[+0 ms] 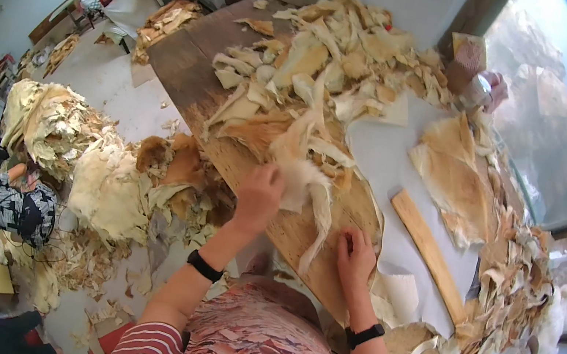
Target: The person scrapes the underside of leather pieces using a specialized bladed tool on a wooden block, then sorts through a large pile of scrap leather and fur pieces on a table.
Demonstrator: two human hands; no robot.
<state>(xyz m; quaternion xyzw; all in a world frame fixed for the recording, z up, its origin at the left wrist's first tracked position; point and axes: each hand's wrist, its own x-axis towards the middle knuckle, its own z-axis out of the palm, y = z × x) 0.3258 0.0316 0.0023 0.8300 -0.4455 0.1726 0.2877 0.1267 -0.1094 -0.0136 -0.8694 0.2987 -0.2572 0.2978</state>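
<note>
My left hand (258, 197) pinches the edge of a pale, furry piece of hide (307, 179) over the wooden table (333, 238). A long narrow strip of the hide (317, 230) hangs down toward the table's near edge. To the right, my right hand (355, 261) is low over the board with its fingers curled in; whatever they hold, if anything, is hidden. Just beyond my left hand lie tan and brown hide scraps (254, 128).
Hide offcuts form a heap (333, 51) at the table's far end. On a white sheet (390, 157) at right are a wooden stick (429, 256) and a large tan hide (453, 167). Bundled hides (112, 183) fill the floor at left. Other people (20, 202) sit farther left.
</note>
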